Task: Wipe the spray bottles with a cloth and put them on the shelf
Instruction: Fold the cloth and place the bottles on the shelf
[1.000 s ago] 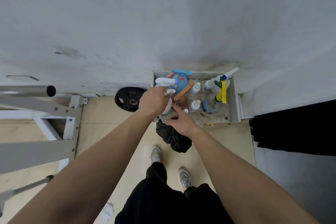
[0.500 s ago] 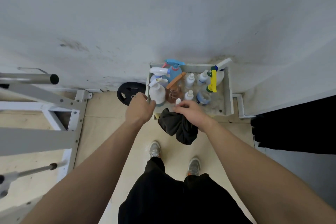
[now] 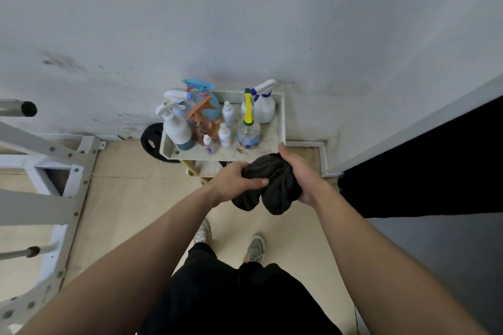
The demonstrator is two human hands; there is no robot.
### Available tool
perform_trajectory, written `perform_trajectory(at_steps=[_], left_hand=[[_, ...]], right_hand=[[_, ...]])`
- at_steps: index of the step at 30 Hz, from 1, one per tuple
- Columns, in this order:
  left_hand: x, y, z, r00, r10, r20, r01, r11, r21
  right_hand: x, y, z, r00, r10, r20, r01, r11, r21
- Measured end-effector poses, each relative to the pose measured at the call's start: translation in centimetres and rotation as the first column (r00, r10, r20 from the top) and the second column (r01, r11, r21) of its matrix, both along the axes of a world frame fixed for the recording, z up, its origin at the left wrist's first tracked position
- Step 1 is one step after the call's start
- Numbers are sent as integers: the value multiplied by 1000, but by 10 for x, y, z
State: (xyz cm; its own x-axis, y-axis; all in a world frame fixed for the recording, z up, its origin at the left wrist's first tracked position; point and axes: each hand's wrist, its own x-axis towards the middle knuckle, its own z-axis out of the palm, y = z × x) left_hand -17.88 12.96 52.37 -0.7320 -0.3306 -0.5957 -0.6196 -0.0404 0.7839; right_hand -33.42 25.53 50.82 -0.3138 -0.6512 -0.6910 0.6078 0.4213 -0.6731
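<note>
View: looking down at two bare forearms, black shorts (image 3: 231,294) and shoes (image 3: 254,249) on a beige floor (image 3: 130,198).
Left hand (image 3: 234,179): gripped the cloth's left side, thumb laid across the top, fingers curled underneath.
Right hand (image 3: 302,171): grasped the cloth's right side, fingers wrapped round it.
Cloth (image 3: 275,187): dark and bunched, held in the air between both hands, just in front of the shelf's near edge, apart from every bottle.
Shelf (image 3: 281,117): white and rimmed, set against the grey wall (image 3: 245,22).
Left bottles: a white sprayer (image 3: 177,128) stood upright at the front left corner; a blue sprayer (image 3: 206,100) was behind it, and an amber sprayer (image 3: 204,122) just beside it.
Right bottles: a clear bottle (image 3: 247,128) with a yellow nozzle stood near the front, and a white sprayer (image 3: 264,106) in the back right corner.
Middle: small white bottles (image 3: 228,113) stood between the two groups.
Left of shelf: a black weight plate (image 3: 149,141) leaned by the wall; a white metal rack (image 3: 40,171) filled the far left.
</note>
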Motion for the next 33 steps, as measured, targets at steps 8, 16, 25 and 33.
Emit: perform_trajectory(at_steps=[8,16,25,33], left_hand=[[-55,-5,54,993,-53,-109,53,999,0],[-97,6,84,977,-155,-143,168,983,80],[-84,-29,75,985,-118,123,122,992,-29],[-70,-44,63,917,-285,281,396,749,-531]], right_hand=[[-21,56,-10,974,63,-217,-35,991,132],[-21,72,-12,981,-85,-174,99,992,74],[-39,74,6,940,-333,-68,326,940,-102],[-53,89,25,888,-413,-200,398,910,-114]])
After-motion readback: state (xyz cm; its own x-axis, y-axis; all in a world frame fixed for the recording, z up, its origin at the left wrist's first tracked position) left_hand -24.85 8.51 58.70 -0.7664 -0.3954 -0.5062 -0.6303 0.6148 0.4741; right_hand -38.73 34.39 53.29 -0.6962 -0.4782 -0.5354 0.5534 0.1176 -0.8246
